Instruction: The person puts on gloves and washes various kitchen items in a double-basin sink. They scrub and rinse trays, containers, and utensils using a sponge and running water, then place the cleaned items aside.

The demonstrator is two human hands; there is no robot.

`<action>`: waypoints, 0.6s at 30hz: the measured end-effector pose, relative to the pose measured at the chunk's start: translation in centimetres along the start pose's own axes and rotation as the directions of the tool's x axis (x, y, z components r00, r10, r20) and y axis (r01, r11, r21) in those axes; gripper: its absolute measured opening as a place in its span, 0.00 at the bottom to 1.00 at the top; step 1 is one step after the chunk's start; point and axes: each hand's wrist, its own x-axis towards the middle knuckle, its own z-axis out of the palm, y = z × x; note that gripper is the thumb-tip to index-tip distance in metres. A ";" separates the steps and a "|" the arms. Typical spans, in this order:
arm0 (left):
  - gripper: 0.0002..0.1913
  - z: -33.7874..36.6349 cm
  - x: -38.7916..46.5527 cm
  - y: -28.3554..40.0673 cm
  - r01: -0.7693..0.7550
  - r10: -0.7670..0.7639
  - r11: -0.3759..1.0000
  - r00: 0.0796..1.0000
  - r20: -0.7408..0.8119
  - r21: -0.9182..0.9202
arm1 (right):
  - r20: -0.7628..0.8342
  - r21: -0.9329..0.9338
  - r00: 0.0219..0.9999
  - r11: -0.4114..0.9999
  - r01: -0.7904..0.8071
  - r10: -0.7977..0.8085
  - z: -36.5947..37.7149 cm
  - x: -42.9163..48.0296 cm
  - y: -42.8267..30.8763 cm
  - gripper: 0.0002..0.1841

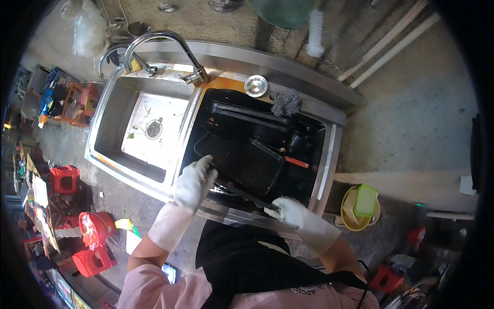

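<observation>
Both hands wear white rubber gloves. My left hand [193, 183] grips the left end of a dark tray-like item [243, 192], seen nearly edge-on. My right hand [287, 210] holds its other end, near the front edge of the sink. Behind it, a black rectangular tray [239, 160] lies in the right basin, which looks full of dark water or dark ware. An orange-red strip or handle [296, 162] and a black cup-like object [296, 142] show to its right. More long black pieces [251, 114] lie towards the back, their shapes hard to make out.
The left basin [133, 150] holds green scraps around its drain. A chrome faucet [166, 34] arches above it. Steel-wool scourers [286, 102] and a small metal bowl [255, 85] sit on the back ledge. A yellow bucket [349, 210] stands at right, red stools [65, 179] at left.
</observation>
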 end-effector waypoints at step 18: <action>0.37 8.6 5.1 -5.4 -0.797 0.269 0.352 0.588 0.763 0.490 | -0.059 -0.541 0.880 0.756 0.369 -0.472 -8.5 -15.2 -2.5 0.35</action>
